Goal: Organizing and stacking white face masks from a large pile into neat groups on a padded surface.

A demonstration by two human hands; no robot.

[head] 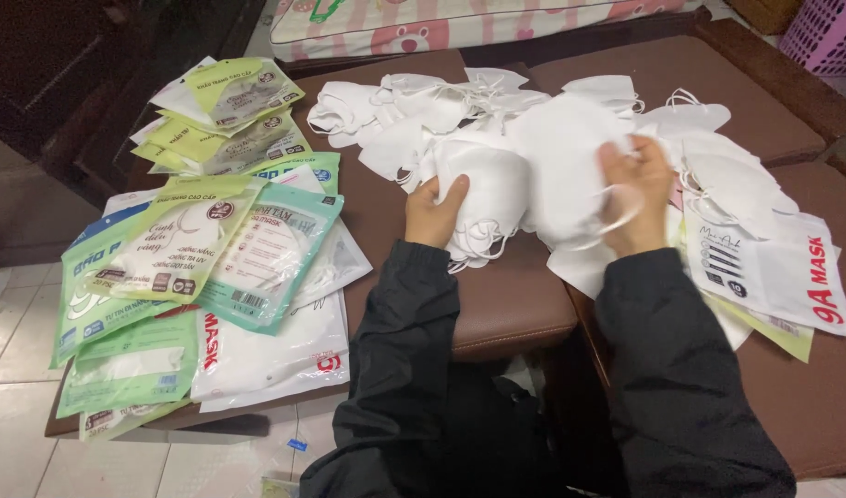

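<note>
Two brown seats carry white masks and packets, tile floor below. Left hand grips a mask stack. Right hand pinches one mask.

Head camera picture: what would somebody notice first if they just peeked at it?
A big heap of white face masks across the brown cushions, top middle. The left hand grips a stack of masks; the right hand holds another. Green and white mask packets fan out at left.
</note>
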